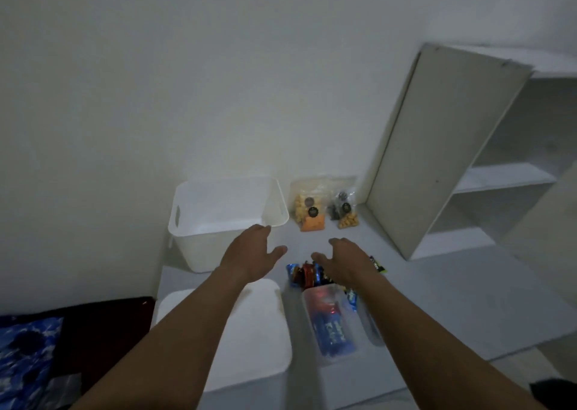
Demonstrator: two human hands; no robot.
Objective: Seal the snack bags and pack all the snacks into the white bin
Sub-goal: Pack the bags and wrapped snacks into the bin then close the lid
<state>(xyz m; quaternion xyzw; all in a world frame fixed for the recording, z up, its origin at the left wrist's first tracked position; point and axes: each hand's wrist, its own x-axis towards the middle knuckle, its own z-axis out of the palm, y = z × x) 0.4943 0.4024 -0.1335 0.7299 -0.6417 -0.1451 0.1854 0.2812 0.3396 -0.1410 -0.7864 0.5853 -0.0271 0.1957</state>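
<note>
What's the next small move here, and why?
Probably reach to the bags right of the bin and lift one to seal it. The left hand and right hand are open, empty and pointing that way. The bin looks empty, and whether the bags are sealed can't be told from here.

Two bare forearms reach forward over a pale grey worktop (437, 300). The left hand (253, 253), fingers relaxed and empty, hovers at the near right corner of the white bin (218, 247), which stands in the worktop's far left corner. The right hand (343, 263), also loose and empty, is above a pile of wrapped snacks (301, 273). Clear snack bags (307, 206) stand along the far edge. A white lid (265, 331) and a clear tub (304, 303) lie near the front edge.
</note>
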